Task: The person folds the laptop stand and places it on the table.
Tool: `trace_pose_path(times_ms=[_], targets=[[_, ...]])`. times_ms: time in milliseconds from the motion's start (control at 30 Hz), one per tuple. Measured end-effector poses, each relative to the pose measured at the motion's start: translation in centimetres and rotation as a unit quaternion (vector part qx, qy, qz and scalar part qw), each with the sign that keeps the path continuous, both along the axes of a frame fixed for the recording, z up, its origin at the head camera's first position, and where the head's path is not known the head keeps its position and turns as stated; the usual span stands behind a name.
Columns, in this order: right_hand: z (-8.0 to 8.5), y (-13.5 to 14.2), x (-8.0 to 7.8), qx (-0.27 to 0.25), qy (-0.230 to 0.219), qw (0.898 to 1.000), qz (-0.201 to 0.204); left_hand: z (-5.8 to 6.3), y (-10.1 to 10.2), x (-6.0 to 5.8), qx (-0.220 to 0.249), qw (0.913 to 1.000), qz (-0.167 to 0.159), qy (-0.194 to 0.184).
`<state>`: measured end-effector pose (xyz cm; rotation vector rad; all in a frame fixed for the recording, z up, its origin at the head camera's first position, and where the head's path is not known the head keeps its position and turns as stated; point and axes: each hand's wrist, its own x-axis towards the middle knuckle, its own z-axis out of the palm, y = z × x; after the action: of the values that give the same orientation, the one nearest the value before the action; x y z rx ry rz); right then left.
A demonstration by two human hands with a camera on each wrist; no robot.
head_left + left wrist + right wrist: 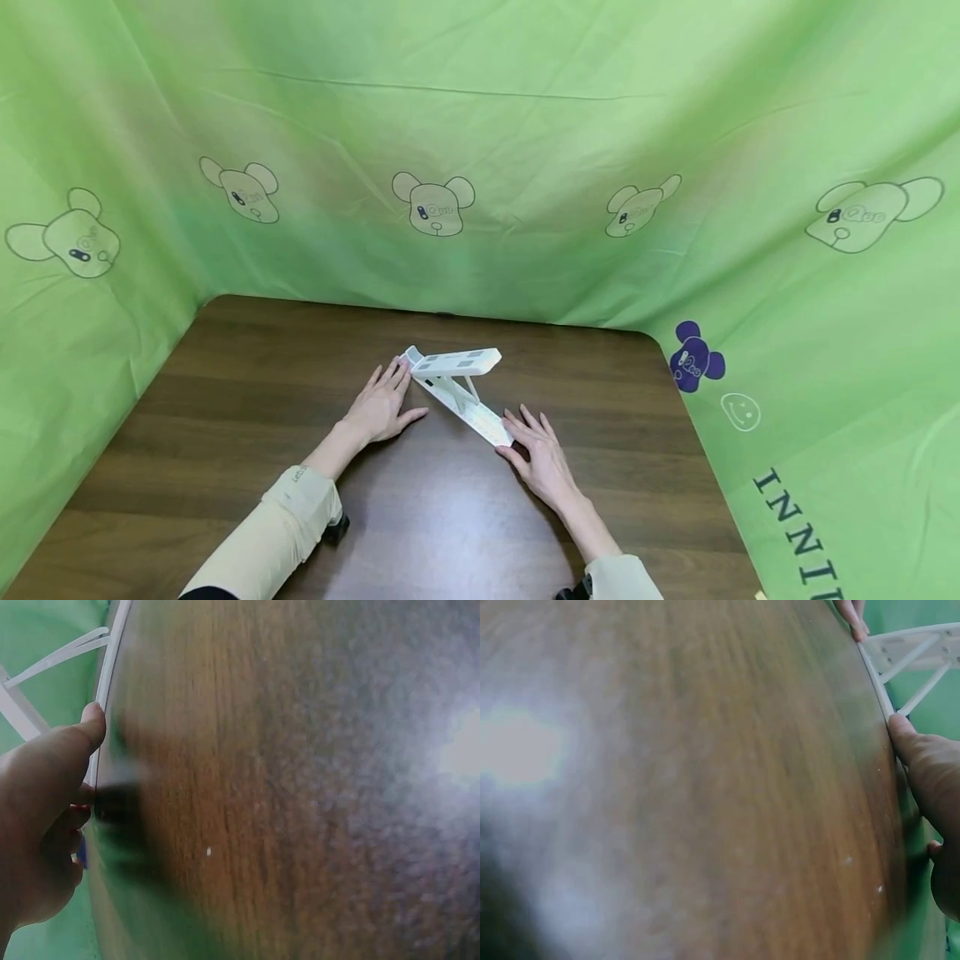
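A white folding stand (468,410), like a laptop or tablet stand, lies diagonally on the brown wooden table. Its upper plate (456,362), with grey pads, is raised from the base on thin struts. My left hand (378,407) lies at the far-left, hinged end, its straight fingertips touching the stand and its thumb spread away on the table side. At the near-right end of the base, my right hand (543,454) holds the corner between thumb and fingers. In the right wrist view, the right thumb (904,735) presses right at the base's edge.
The wooden table (262,375) has rounded far corners. Green cloth (450,275) with printed bear heads hangs around its back and sides. A bright light reflection shows on the tabletop near the front middle.
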<state>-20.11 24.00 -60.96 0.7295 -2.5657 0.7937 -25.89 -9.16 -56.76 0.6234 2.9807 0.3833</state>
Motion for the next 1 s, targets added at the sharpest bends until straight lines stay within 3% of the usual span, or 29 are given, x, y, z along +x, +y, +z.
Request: trace_pose_path(times_ms=[433, 1000], targets=[[0.3, -0.4, 0.3, 0.005, -0.019, 1.0, -0.006, 0.6, 0.1, -0.6, -0.012, 0.9999, -0.01, -0.007], [0.2, -1.0, 0.7, 0.014, 0.011, 1.0, 0.004, 1.0, 0.1, -1.3, -0.026, 0.9992, -0.021, -0.02]])
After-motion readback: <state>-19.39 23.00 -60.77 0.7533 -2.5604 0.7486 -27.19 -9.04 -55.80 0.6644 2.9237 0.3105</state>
